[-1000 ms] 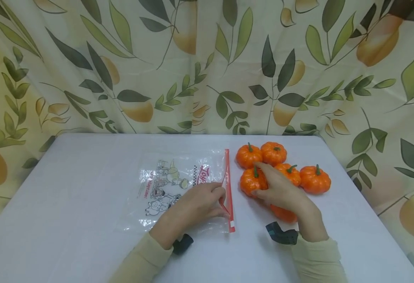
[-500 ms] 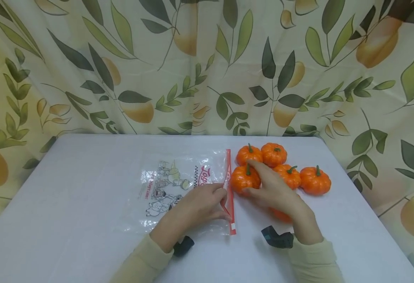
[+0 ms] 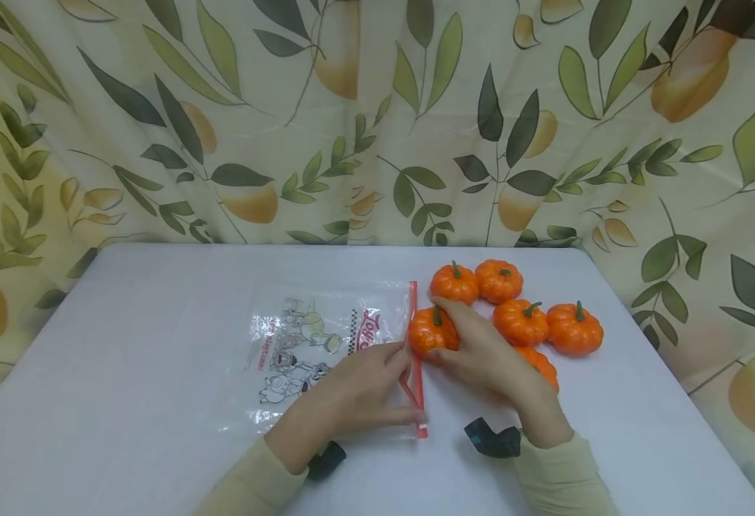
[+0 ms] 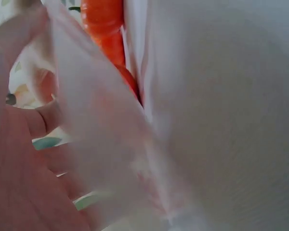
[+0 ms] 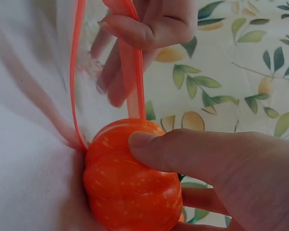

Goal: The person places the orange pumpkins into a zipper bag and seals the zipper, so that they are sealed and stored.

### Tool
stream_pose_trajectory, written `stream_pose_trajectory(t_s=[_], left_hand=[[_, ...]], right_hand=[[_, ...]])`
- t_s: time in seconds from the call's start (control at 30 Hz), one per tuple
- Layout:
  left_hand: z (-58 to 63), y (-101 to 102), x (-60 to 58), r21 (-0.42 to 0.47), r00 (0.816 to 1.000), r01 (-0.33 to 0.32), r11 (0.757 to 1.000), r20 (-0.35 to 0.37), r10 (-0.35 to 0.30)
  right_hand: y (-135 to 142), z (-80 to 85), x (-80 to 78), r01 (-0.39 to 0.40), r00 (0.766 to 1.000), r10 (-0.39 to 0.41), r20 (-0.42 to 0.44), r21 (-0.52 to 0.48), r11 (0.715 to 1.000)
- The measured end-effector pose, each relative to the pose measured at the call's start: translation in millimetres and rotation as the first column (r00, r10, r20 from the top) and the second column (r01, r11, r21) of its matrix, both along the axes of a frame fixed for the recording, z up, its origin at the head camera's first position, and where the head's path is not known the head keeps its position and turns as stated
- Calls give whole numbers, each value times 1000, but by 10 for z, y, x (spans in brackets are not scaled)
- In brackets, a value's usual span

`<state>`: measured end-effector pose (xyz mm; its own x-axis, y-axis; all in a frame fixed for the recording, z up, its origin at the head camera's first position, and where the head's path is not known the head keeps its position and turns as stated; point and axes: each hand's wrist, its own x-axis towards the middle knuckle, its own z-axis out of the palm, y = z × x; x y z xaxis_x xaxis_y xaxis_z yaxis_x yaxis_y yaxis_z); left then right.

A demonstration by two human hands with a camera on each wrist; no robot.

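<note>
Since the earlier frames, the right hand [image 3: 483, 355] has carried a pumpkin [image 3: 425, 334] leftward from the others to the bag [image 3: 312, 322], and more of the pumpkin [image 3: 540, 367] beside that hand's wrist now shows. The left hand [image 3: 358, 387] and the bag's mouth sit slightly nearer the person.

Just beyond the right hand's fingertips stand two pumpkins, one [image 3: 453, 285] close behind the held one, the other [image 3: 499, 281] to its right. Two more, [image 3: 520, 323] and [image 3: 575, 329], lie to the right of the hand. The left hand's fingers and the red strip [image 3: 414, 308] along the bag's mouth are right in front of the held pumpkin. A leafy curtain [image 3: 377, 150] hangs behind the desk [image 3: 132, 358].

The held pumpkin is orange, glossy and ribbed, with pale flecks and a green stem pointing up. The right hand grips it between thumb and fingers, spread about as wide as the pumpkin.

The left hand pinches the upper lip of the bag, lifting it off the lower one. The bag is clear, with cartoon figures and red lettering, and lies flat to the left of the held pumpkin. That pumpkin is at the mouth; whether any of it is inside, I cannot tell.
</note>
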<state>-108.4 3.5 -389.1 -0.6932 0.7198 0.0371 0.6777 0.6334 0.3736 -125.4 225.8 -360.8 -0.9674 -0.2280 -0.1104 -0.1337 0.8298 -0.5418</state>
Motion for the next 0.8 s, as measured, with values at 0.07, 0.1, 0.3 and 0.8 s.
stream_pose_trajectory(t_s=[0.07,0.1,0.3,0.8], left_hand=[[7,0,14,1,1000,1,1000,15,-1],[10,-1,21,3,1000,2,1000,15,-2],[60,-6,30,37,998,-3,999,-56,5],[116,7,59,74,991,-11,997,-133,20]], right_hand=[[-18,-10,-7,-3,1000,3,-10,5,1000],[-24,-16,-11,-3,1000,3,-14,5,1000],[-46,-27,-20,12,1000,-12,-20,-3,1000],[-111,-45,-13,90,995,-89,-42,9,996]])
